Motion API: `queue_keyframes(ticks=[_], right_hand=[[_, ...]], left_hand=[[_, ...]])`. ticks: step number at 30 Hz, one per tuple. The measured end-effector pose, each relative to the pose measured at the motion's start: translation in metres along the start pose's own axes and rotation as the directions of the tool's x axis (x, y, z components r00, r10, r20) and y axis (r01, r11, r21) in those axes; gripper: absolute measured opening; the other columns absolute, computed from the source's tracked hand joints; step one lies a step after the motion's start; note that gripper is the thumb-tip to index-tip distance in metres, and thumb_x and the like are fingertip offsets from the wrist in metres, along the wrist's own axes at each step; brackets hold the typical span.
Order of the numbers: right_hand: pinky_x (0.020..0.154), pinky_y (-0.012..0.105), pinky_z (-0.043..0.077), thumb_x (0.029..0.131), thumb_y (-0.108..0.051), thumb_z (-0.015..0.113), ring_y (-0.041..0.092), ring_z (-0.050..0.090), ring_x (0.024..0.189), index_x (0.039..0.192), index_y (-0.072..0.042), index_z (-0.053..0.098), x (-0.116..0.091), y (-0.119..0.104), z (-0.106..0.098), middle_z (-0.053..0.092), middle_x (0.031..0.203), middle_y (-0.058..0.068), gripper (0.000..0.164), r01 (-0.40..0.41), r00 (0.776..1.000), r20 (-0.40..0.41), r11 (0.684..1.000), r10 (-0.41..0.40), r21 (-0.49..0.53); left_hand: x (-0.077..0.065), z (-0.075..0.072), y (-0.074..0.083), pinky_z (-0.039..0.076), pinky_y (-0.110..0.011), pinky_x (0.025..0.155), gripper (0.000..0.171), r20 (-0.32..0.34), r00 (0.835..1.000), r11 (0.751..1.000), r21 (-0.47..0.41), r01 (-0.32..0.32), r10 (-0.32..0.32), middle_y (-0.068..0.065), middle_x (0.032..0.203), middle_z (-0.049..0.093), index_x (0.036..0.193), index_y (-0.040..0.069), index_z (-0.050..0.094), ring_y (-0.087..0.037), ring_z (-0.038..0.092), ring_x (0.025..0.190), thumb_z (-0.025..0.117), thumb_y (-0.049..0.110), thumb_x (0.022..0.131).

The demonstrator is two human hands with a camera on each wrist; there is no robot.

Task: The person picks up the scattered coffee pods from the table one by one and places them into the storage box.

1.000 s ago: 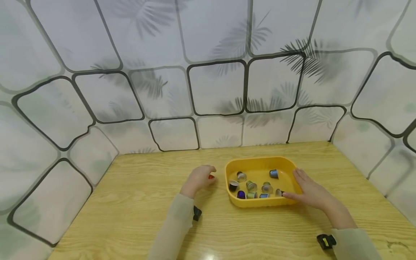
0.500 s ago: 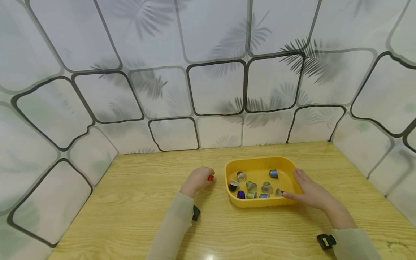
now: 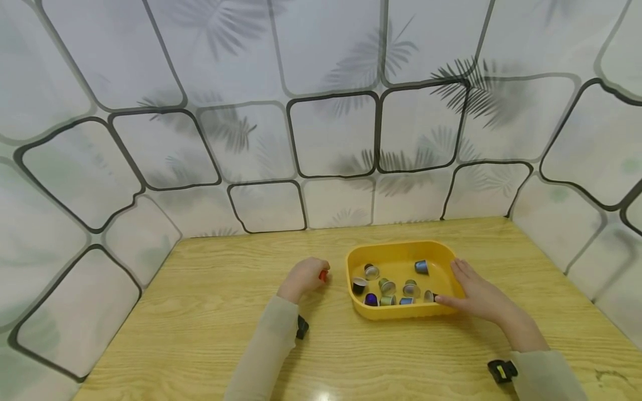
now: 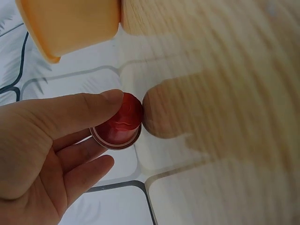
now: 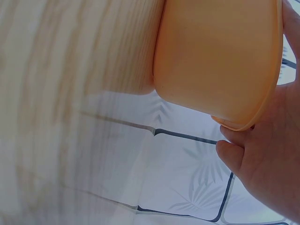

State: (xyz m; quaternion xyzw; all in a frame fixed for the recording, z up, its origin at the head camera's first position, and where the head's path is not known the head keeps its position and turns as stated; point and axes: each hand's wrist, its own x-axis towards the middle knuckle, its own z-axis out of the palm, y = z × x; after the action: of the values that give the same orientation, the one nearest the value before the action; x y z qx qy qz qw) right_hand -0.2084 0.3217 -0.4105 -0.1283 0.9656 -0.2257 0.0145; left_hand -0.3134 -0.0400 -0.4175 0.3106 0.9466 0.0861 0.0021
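Observation:
My left hand (image 3: 303, 278) is over the table, left of a yellow plastic tub (image 3: 401, 313). Between thumb and fingers it pinches a red coffee capsule (image 4: 123, 122), domed end towards the tabletop and close to it. The capsule's rim faces the fingers. My right hand (image 3: 478, 295) holds the tub's right end; its thumb lies over the near right corner and its fingers lie along the rim. In the right wrist view, fingertips (image 5: 229, 154) show just beyond the tub's edge. Inside the tub lie several coffee capsules, among them a purple one (image 3: 371, 299) and a blue one (image 3: 421, 267).
The wood-grain table (image 3: 215, 312) runs back to a patterned wall covering (image 3: 336, 200), which also stands along both sides. Black wrist devices (image 3: 501, 370) are worn below both hands. A dark mark (image 3: 614, 376) shows on the tabletop at the right.
My left hand has drawn its fingers in around the red capsule, which shows more clearly and has shifted slightly left. The right hand and the tub have stayed in place.

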Motion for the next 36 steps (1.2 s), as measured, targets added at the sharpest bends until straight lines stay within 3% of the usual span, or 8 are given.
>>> queue_keyframes(ticks=[6, 14, 21, 29, 36], right_hand=[[0.094, 0.059, 0.015, 0.078, -0.054, 0.056, 0.046, 0.008, 0.125, 0.133, 0.016, 0.014, -0.0003, -0.0010, -0.0002, 0.007, 0.138, 0.034, 0.098, 0.007, 1.000, -0.005, 1.000, -0.007, -0.002], [0.095, 0.059, 0.015, 0.078, -0.054, 0.056, 0.046, 0.008, 0.126, 0.133, 0.016, 0.014, -0.0001, -0.0013, -0.0004, 0.007, 0.138, 0.034, 0.099, 0.009, 1.000, -0.006, 1.000, -0.009, -0.003], [0.095, 0.059, 0.015, 0.078, -0.054, 0.057, 0.046, 0.008, 0.125, 0.133, 0.016, 0.014, 0.0006, -0.0016, -0.0009, 0.007, 0.138, 0.034, 0.099, 0.006, 1.000, -0.004, 1.000, -0.006, -0.004], [0.094, 0.059, 0.015, 0.078, -0.053, 0.057, 0.046, 0.008, 0.125, 0.133, 0.016, 0.014, 0.0008, -0.0018, -0.0012, 0.007, 0.138, 0.034, 0.098, 0.002, 1.000, 0.001, 1.000, -0.002, -0.006], [0.094, 0.059, 0.015, 0.078, -0.055, 0.056, 0.046, 0.008, 0.125, 0.133, 0.016, 0.014, -0.0005, -0.0030, -0.0019, 0.008, 0.138, 0.034, 0.099, 0.003, 1.000, 0.007, 1.000, -0.003, 0.001]], left_hand=[[-0.0013, -0.0004, 0.0000, 0.041, -0.026, 0.064, 0.011, -0.006, 1.000, 1.000, -0.007, 0.004, -0.004, -0.002, 0.079, 0.060, 0.090, 0.007, 0.065, -0.013, 0.047, 0.067, 0.064, 0.006, 0.079], [-0.0019, 0.0008, -0.0011, 0.039, -0.026, 0.060, 0.007, -0.008, 1.000, 1.000, -0.010, 0.009, -0.009, 0.000, 0.074, 0.056, 0.087, 0.008, 0.065, -0.014, 0.046, 0.065, 0.062, 0.007, 0.081], [-0.0046, -0.0008, -0.0016, 0.044, -0.030, 0.070, 0.020, 0.022, 1.000, 1.000, 0.008, 0.017, -0.017, -0.005, 0.090, 0.062, 0.098, 0.007, 0.066, -0.015, 0.054, 0.078, 0.062, 0.003, 0.080], [-0.0052, -0.0014, -0.0019, 0.044, -0.030, 0.071, 0.024, 0.030, 0.999, 1.000, -0.013, 0.020, -0.019, -0.006, 0.093, 0.063, 0.100, 0.006, 0.065, -0.015, 0.053, 0.077, 0.065, 0.002, 0.076], [-0.0066, -0.0035, -0.0016, 0.038, -0.025, 0.059, 0.009, 0.013, 1.000, 0.997, -0.077, 0.019, -0.019, 0.000, 0.069, 0.052, 0.085, 0.007, 0.062, -0.014, 0.044, 0.063, 0.064, 0.003, 0.077]])
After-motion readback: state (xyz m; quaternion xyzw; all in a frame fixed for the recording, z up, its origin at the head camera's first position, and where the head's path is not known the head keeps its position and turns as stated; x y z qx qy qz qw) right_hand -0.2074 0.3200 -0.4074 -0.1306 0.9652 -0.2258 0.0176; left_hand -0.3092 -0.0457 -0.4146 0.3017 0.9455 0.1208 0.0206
